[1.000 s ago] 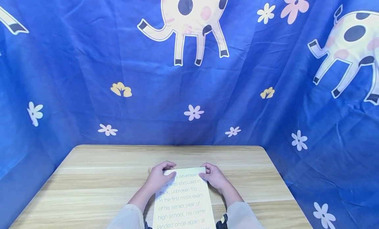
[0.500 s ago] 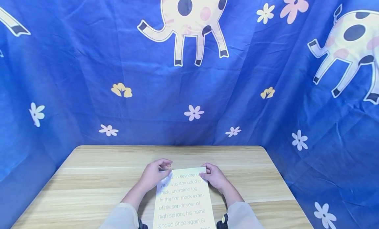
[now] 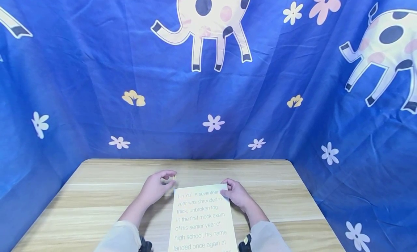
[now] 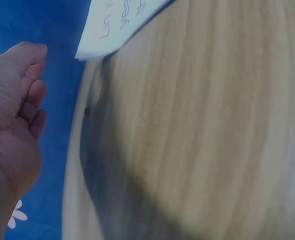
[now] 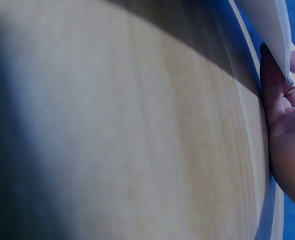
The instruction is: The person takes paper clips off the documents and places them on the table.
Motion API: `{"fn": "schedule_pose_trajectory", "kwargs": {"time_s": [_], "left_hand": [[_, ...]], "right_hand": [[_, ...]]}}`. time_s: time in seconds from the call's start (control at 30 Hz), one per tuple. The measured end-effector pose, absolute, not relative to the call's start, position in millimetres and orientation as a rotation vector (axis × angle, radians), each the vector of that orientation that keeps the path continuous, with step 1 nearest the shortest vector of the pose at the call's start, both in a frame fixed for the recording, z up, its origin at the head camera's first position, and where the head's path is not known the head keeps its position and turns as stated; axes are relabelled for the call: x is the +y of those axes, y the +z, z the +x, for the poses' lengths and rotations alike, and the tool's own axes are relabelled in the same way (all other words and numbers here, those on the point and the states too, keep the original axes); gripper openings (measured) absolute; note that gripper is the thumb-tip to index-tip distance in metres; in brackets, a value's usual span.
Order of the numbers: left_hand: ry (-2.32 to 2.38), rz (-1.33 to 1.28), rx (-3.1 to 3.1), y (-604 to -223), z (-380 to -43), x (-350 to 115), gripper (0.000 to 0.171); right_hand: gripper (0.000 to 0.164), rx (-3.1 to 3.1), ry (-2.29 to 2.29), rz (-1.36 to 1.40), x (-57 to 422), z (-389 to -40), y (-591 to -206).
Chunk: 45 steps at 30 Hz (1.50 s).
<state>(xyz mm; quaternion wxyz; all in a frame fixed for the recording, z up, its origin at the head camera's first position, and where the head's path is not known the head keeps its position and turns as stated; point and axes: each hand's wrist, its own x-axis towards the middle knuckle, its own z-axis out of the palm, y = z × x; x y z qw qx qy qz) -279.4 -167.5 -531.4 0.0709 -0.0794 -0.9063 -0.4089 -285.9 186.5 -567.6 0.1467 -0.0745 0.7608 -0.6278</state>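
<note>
My right hand [image 3: 237, 194] pinches the top right corner of a stack of printed paper [image 3: 200, 219], thumb on the front and fingers behind. In the right wrist view the edge of the paper [image 5: 275, 30] looks layered, like more than one sheet. My left hand [image 3: 154, 187] is off the paper's top left corner, a little to its left. Between its thumb and forefinger it pinches a thin yellowish paper clip [image 3: 174, 177]. That clip cannot be made out in the left wrist view, where the hand [image 4: 12, 105] appears at the left edge.
A small reddish-brown thing [image 4: 87, 111] lies on the wooden table [image 4: 212, 125] near its far edge, seen in the left wrist view. Behind and beside the table hangs a blue patterned curtain [image 3: 163, 110].
My left hand has let go of the paper's top left corner and moved left with the yellowish paper clip, uncovering the first printed words. My right hand stays at its corner.
</note>
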Motion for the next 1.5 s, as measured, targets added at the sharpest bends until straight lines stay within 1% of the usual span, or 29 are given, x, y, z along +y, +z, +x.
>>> {"fn": "schedule_pose_trajectory", "kwargs": {"time_s": [0.2, 0.5, 0.73, 1.0, 1.5], "left_hand": [[-1.196, -0.239, -2.768, -538.9, -274.9, -174.3, 0.034], [-1.07, -0.331, -2.743, -554.4, -277.8, -176.7, 0.03], [-1.055, -0.329, -2.815, -555.4, -280.2, -178.7, 0.031], [-1.058, -0.39, -2.838, -555.3, -284.7, -179.4, 0.033], [-1.065, -0.424, -2.836, -553.8, -281.6, -181.6, 0.034]], "right_hand": [[0.017, 2.19, -1.815, -0.211, 186.7, -284.7, -565.1], [0.018, 2.168, -1.836, -0.203, 187.4, -286.2, -568.3], [0.016, 2.157, -1.839, -0.213, 186.7, -286.7, -570.6], [0.017, 2.177, -1.837, -0.194, 187.0, -286.7, -569.5], [0.017, 2.181, -1.837, -0.205, 186.9, -286.9, -569.9]]}}
